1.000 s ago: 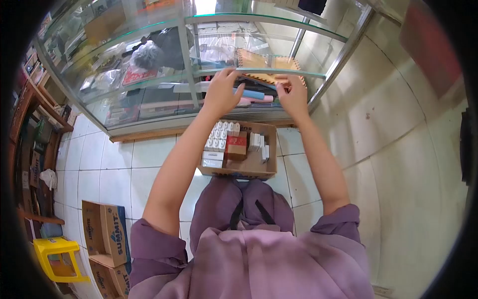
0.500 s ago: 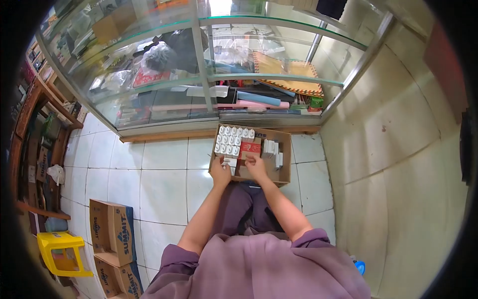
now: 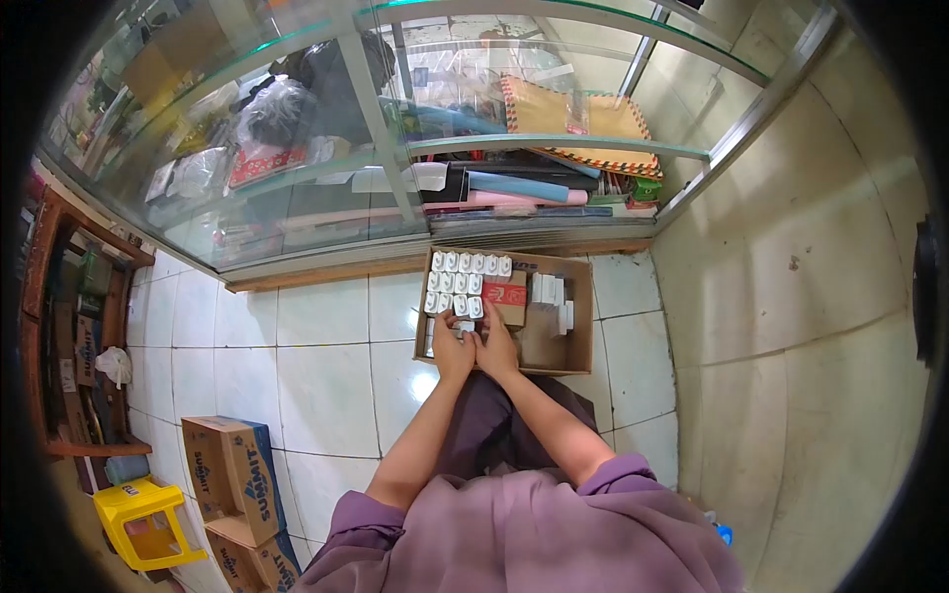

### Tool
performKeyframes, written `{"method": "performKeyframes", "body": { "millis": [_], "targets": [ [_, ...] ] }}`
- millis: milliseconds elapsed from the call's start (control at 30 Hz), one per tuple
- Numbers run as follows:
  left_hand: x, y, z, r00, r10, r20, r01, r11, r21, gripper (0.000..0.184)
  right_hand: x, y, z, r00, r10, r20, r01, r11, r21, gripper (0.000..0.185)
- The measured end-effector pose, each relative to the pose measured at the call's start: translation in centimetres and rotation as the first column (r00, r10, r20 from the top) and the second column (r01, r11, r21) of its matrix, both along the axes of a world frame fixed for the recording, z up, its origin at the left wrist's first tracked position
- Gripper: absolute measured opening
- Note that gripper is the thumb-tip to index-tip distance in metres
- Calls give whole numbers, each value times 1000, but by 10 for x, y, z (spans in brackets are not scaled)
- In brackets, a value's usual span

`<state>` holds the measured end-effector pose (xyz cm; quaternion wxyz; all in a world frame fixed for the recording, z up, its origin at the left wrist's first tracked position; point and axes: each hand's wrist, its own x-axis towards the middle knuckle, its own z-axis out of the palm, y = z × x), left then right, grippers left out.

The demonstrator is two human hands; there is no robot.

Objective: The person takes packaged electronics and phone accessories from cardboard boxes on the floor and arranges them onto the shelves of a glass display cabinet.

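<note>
An open cardboard box [image 3: 583, 341] stands on the floor in front of my knees. Rows of small white boxes [image 3: 447, 284] fill its left side, their ends facing up. My left hand [image 3: 455, 354] and my right hand [image 3: 497, 346] meet over its front left part, fingers curled in. Between the fingertips shows a small white box [image 3: 465, 326], mostly hidden by both hands. Just beyond my right hand lies a brown and red carton [image 3: 506, 295]. More white boxes [image 3: 550, 290] stand on the right side of the cardboard box.
A glass display cabinet [image 3: 554, 143] holding rolls, envelopes and plastic bags rises right behind the box. To the left lie cardboard cartons marked SUMMIT [image 3: 259, 484] and a yellow stool [image 3: 148, 509]. A wooden shelf [image 3: 44, 326] lines the far left; a tiled wall [image 3: 791, 346] borders the right.
My right hand has moved left from the brown and red carton to meet my left hand. My left hand has shifted slightly right. The camera view has also shifted.
</note>
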<state>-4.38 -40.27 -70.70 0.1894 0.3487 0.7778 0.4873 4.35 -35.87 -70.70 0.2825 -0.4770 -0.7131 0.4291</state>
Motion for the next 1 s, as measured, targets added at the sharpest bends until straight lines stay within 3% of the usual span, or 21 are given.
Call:
{"method": "performKeyframes", "body": {
  "millis": [167, 367, 633, 833, 900, 1000],
  "targets": [
    [4, 0, 7, 992, -41, -120, 24, 990, -142, 51, 1, 9, -31, 997, 23, -72, -25, 999, -25, 62],
    [4, 1, 1, 993, -42, -108, 26, 989, -146, 51, 2, 10, -29, 999, 28, -19, -29, 997, -68, 60],
    [6, 1, -6, 993, -77, -86, 58, 976, -209, 53, 4, 9, -26, 993, -45, -105, 41, 998, -43, 51],
    [6, 1, -4, 956, -127, -264, 94, 986, -135, 62, 4, 9, -27, 986, -148, -79, 145, 989, -41, 43],
    [5, 0, -10, 975, -124, -186, 98, 985, -142, 59, 8, 8, -19, 980, -167, -104, 159, 984, -77, 43],
    [8, -2, -13, 985, -117, -124, 117, 993, -7, 56, 13, 6, -14, 982, -160, -103, 149, 984, -101, 43]
  ]
}}
